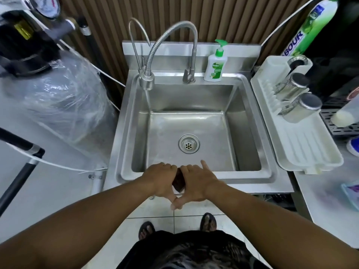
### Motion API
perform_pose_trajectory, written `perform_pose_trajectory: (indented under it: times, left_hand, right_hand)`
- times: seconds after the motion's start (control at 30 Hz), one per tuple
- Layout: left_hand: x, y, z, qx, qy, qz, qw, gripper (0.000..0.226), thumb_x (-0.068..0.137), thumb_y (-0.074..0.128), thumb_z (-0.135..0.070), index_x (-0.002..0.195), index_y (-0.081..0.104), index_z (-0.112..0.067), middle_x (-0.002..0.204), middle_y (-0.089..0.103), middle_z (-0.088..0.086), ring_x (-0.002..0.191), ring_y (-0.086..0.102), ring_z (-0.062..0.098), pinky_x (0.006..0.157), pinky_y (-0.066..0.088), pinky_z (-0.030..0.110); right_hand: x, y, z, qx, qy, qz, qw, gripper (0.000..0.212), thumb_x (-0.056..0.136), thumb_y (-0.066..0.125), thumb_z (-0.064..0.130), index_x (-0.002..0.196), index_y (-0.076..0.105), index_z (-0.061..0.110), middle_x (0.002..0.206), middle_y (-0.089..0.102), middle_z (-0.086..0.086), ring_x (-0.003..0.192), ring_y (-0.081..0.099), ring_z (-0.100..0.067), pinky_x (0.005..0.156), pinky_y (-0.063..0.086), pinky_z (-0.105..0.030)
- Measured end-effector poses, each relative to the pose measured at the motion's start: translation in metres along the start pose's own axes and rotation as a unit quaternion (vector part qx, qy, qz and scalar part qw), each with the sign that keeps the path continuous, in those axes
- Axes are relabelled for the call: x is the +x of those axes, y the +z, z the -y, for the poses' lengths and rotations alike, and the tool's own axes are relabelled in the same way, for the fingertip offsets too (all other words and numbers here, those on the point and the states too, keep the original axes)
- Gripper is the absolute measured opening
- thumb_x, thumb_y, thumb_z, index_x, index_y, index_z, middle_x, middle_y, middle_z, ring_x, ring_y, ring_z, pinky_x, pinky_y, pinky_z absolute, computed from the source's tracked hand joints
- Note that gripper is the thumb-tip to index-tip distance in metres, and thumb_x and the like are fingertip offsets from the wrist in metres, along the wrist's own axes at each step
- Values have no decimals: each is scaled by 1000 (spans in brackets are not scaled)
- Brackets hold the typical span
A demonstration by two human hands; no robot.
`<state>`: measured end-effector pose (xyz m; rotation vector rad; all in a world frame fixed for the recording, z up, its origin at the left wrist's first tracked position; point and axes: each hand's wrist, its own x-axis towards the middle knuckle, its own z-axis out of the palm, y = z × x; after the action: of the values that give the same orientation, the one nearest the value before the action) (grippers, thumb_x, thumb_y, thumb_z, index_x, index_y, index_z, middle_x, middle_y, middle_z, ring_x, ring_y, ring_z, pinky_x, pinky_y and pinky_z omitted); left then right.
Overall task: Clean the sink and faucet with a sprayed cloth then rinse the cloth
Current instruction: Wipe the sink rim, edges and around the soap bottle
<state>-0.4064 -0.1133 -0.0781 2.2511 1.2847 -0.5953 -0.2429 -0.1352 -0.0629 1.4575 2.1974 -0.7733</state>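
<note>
Left hand (161,180) and right hand (197,182) are gripping a dark cloth (179,182) between them above the sink's (252,177) front rim.
Fingers are curling round it, right forefinger sticking out, thumbs touching; water (147,98) is running from the faucet (172,34) at back left.

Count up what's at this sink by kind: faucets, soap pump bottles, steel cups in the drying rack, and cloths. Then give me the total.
faucets: 2
soap pump bottle: 1
steel cups: 3
cloth: 1
Total: 7
</note>
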Motion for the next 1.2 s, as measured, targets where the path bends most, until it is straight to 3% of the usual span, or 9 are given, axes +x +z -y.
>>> perform_pose_trajectory:
  times: [0.17, 0.47, 0.53, 0.6, 0.7, 0.83, 1.0, 1.07, 1.2]
  left_hand:
    - [35, -27, -45, -17, 21, 72, 997, 75, 36, 80, -83, 81, 52, -29, 75, 64, -10, 70, 61, 14, 62, 50, 30]
    - [98, -53, -134, -35, 71, 122, 989, 73, 37, 85, -77, 83, 58, -28, 81, 69, -4, 74, 66, 17, 73, 61, 38]
    - [106, -58, -155, -30, 86, 119, 989, 73, 39, 86, -75, 86, 60, -26, 82, 69, -3, 74, 66, 18, 72, 61, 38]
    - [109, -60, -170, -21, 101, 108, 989, 72, 45, 87, -72, 90, 60, -23, 81, 67, -4, 73, 65, 18, 67, 58, 33]
    - [102, -46, -173, -10, 120, 37, 992, 81, 49, 85, -72, 104, 56, -20, 90, 65, -2, 81, 63, 22, 70, 54, 34]
    - [79, -5, -148, 43, 174, -105, 978, 122, 48, 75, -83, 137, 42, -8, 128, 54, 6, 115, 50, 26, 105, 40, 41]
    - [32, 24, -108, 63, 119, -120, 984, 143, 60, 62, -88, 160, 1, -5, 168, -1, 14, 155, -7, 32, 125, -2, 50]
    - [9, 33, -85, 61, 97, -122, 986, 144, 60, 59, -89, 159, -3, -5, 168, -10, 15, 154, -16, 31, 125, -6, 49]
    - [-33, 54, -32, 101, 58, -112, 987, 150, 55, 53, -96, 158, 0, -2, 167, -8, 19, 153, -17, 36, 124, 0, 55]
  right_hand:
    - [-13, -5, -55, 29, 7, 26, 999, 108, 49, 61, 96, 128, 48, 23, 118, 61, 7, 119, 54, -17, 122, 4, -53]
    - [-56, -5, -148, 16, 70, 48, 996, 107, 40, 46, 106, 111, 50, 27, 98, 67, 11, 103, 60, -15, 117, 15, -50]
    - [-66, -4, -166, 5, 94, 43, 995, 109, 38, 48, 105, 114, 53, 28, 102, 67, 9, 109, 59, -18, 115, 23, -46]
    - [-76, 0, -177, -12, 105, 24, 994, 119, 37, 46, 105, 128, 51, 29, 121, 64, 7, 126, 52, -20, 120, 9, -49]
    - [-90, 15, -172, -11, 100, -16, 995, 134, 48, 47, 101, 153, 26, 19, 151, 42, -1, 145, 29, -22, 122, -4, -52]
    - [-106, 40, -141, -27, 94, -31, 995, 155, 53, 36, 105, 153, -25, 3, 166, -21, -12, 152, -24, -28, 122, -13, -50]
    - [-100, 48, -81, -18, 69, -37, 997, 153, 53, 25, 108, 150, -29, 2, 156, -36, -14, 146, -36, -30, 120, -19, -49]
    - [-90, 51, -51, -14, 45, -68, 997, 154, 52, 14, 109, 153, -19, -2, 158, -27, -19, 149, -26, -34, 121, -11, -52]
    - [-58, 72, -2, 26, 18, -49, 998, 141, 61, 32, 103, 140, 45, -14, 145, 46, -34, 140, 38, -48, 108, 25, -59]
